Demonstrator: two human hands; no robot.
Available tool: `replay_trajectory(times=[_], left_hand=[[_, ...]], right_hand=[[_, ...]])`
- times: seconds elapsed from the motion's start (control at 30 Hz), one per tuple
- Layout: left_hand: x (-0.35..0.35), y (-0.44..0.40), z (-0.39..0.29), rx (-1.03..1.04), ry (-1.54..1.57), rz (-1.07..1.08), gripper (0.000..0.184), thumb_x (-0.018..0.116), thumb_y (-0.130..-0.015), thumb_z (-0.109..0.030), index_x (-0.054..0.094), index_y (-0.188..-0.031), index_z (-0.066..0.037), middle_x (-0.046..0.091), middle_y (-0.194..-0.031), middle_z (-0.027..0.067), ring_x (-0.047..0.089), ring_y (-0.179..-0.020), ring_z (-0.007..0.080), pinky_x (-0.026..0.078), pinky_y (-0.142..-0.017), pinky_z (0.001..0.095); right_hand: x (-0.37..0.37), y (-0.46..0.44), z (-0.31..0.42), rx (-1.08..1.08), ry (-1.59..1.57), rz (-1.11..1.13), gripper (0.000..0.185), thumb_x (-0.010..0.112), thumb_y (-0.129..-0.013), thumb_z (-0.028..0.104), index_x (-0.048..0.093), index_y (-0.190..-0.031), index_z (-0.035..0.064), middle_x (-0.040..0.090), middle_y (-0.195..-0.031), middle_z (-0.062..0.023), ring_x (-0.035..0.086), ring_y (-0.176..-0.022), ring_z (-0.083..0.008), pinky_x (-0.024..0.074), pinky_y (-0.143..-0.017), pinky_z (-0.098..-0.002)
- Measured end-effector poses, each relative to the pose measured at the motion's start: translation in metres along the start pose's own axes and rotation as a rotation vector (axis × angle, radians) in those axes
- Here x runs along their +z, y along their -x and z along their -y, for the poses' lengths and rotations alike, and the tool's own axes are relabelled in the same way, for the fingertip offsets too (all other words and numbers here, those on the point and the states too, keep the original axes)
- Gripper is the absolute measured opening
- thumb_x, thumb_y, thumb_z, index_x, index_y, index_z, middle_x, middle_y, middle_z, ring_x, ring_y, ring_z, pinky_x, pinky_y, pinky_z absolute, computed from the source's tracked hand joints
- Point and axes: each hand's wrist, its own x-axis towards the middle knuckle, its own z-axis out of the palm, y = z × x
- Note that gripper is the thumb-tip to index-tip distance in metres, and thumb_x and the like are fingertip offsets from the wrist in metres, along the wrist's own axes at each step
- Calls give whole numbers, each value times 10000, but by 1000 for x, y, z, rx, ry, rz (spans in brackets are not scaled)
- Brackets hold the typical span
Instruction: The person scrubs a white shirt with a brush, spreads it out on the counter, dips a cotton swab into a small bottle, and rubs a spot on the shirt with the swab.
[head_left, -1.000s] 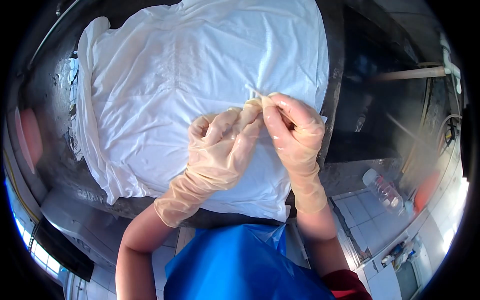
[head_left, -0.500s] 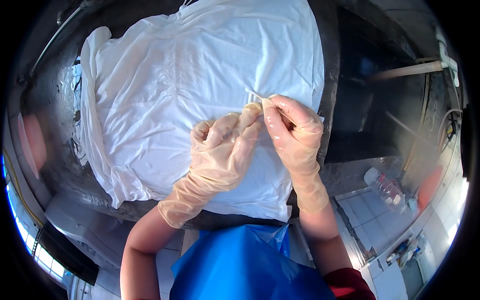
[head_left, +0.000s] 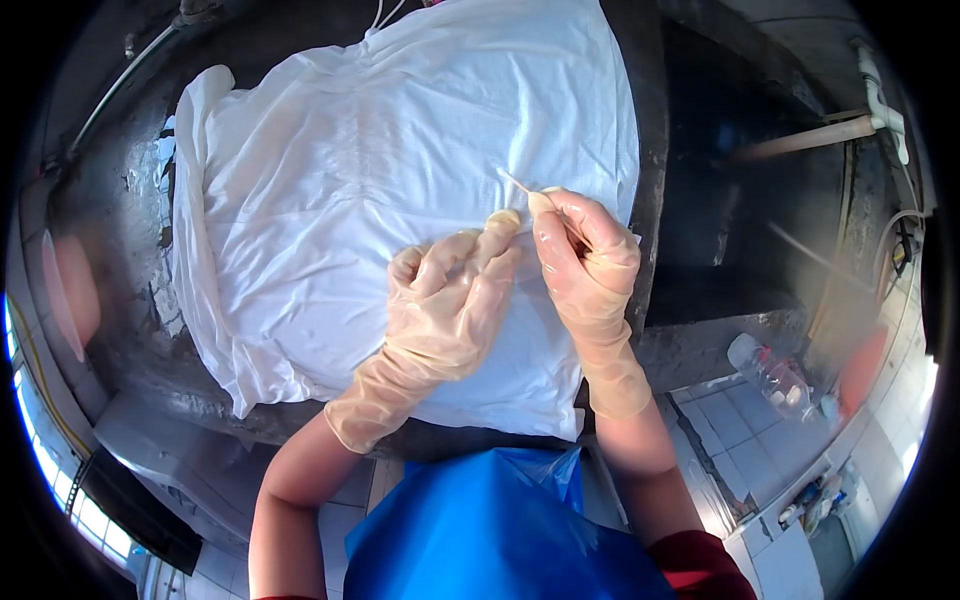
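Note:
A large white cloth (head_left: 300, 230), creased and seemingly damp in places, lies spread in front of me. My right hand (head_left: 590, 245), in a pale rubber glove, pinches a thin cotton swab (head_left: 516, 183) with a white tip. The swab's tip points up and left, just over the cloth. Beside it, my left hand (head_left: 445, 290), gloved too, rests on the cloth with its fingers curled and its thumb close against the index finger. Whatever those left fingers grip, if anything, is hidden.
The cloth lies on a dark, worn slab (head_left: 140, 290). To the right is a dark basin (head_left: 720, 200) with a pale pipe (head_left: 800, 140) above it. A clear plastic bottle (head_left: 775, 380) lies at lower right. A pink basin (head_left: 70, 295) stands at far left. My blue apron (head_left: 500, 530) is below.
Small white strips beside the swab tip, visible above my left fingertips before, no longer show. The swab stays in my right hand, and the view has shifted slightly.

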Motion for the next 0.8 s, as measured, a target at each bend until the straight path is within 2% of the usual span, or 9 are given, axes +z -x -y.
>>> replay_trajectory(times=[0.03,0.1,0.2,0.27,0.33,0.37,0.43,0.53,0.8], left_hand=[[-3,0,0,-1,-2,-2,381,717,-749,-61,674,-1127,-80,673,-1280,50,608,-1023,171,416,-841,335],[-10,-3,7,-39,272,-31,415,709,-753,102,633,-1140,-29,683,-1244,175,680,-1006,282,512,-847,362],[-34,-20,21,-76,179,-149,336,732,-777,92,657,-1094,9,679,-1246,207,690,-1059,327,517,-893,389],[-43,-39,30,-182,204,-130,298,734,-818,49,689,-1104,-22,666,-1293,188,634,-1191,354,484,-989,417],[-44,-51,45,-101,-8,32,353,721,-835,6,698,-1175,-84,614,-1394,155,479,-1381,393,369,-1134,487],[-44,-56,49,-101,-9,31,353,721,-835,6,698,-1175,-84,614,-1394,155,479,-1381,393,369,-1134,487],[-44,-63,54,-92,47,137,418,704,-833,-29,686,-1236,-136,554,-1475,123,266,-1508,414,207,-1222,537],[-42,-65,64,-61,127,211,510,684,-764,-57,664,-1269,-124,465,-1549,107,197,-1525,429,144,-1239,571],[-32,-62,45,-125,79,308,606,751,-767,-192,625,-1359,-152,361,-1616,112,129,-1541,431,97,-1241,579]], right_hand=[[-2,-2,3,-51,33,18,89,725,-893,-21,686,-973,-14,703,-757,-76,666,-653,-131,516,-626,-255],[-9,-3,14,49,-47,33,96,717,-899,-23,681,-988,-18,687,-740,-65,642,-635,-122,507,-626,-248],[-14,-2,18,115,-139,57,93,680,-930,-23,671,-1023,-23,649,-720,-36,580,-626,-90,480,-620,-245],[-12,1,19,-35,41,92,109,660,-929,-40,664,-1035,-16,667,-745,-75,611,-627,-138,481,-606,-283],[-6,6,13,-307,242,66,211,678,-877,-48,649,-1072,29,659,-753,-135,635,-647,-299,497,-610,-359],[-7,9,18,-306,323,82,245,696,-853,-45,649,-1075,47,659,-751,-114,630,-640,-288,497,-603,-363],[-4,13,21,-303,403,100,280,714,-828,-41,649,-1078,66,659,-750,-93,625,-632,-277,497,-597,-367],[0,18,19,-405,473,78,324,734,-784,-40,649,-1068,91,656,-741,-58,615,-611,-256,495,-574,-368],[3,20,17,-357,543,40,277,766,-773,-17,665,-1004,99,666,-730,-49,633,-611,-246,496,-555,-358]])
